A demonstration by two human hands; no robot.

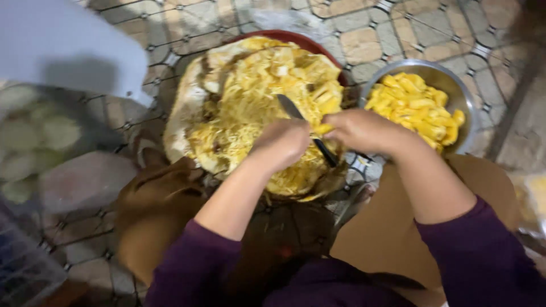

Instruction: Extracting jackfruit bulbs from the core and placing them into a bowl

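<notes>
Left hand point(281, 142) curled into a fist, pressing down on the cut jackfruit point(256, 96), whose yellow fibrous face spreads just beyond the knuckles. Right hand point(364, 132) closed around a yellow pod point(323, 129), the dark-handled knife point(304, 128) lying slantwise between both hands. Fruit sits on a red tray point(318, 42) on the tiled floor point(364, 40). Steel bowl point(466, 102) of yellow pods just beyond the right hand.

One cut-open jackfruit point(256, 96); one knife point(301, 122); one steel bowl point(467, 99) of many yellow fruit pods point(415, 105), too heaped to count; one red tray point(318, 45); two hands, left hand point(281, 145) and right hand point(364, 132).
</notes>
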